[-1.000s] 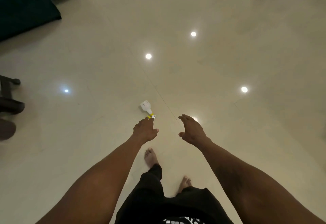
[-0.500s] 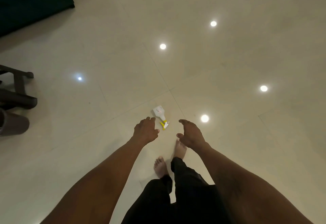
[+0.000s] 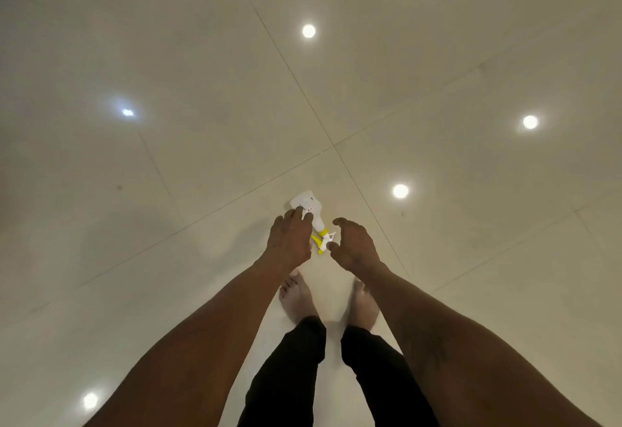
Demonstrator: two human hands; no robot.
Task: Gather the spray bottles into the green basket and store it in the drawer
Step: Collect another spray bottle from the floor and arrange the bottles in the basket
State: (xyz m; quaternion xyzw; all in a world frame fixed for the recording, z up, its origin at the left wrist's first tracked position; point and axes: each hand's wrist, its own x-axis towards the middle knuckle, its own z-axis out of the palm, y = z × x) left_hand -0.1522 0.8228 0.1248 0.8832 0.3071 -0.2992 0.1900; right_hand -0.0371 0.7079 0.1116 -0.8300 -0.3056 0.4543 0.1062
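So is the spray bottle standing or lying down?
Lying down: the spray bottle rests lengthwise on the floor, white body and yellow trigger both against the tiles.

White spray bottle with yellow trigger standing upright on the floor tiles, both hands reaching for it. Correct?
Not upright. In the head view the white spray bottle lies on its side on the tiled floor, with its yellow trigger end toward the person's feet. The rest holds: the left hand and the right hand both reach for it.
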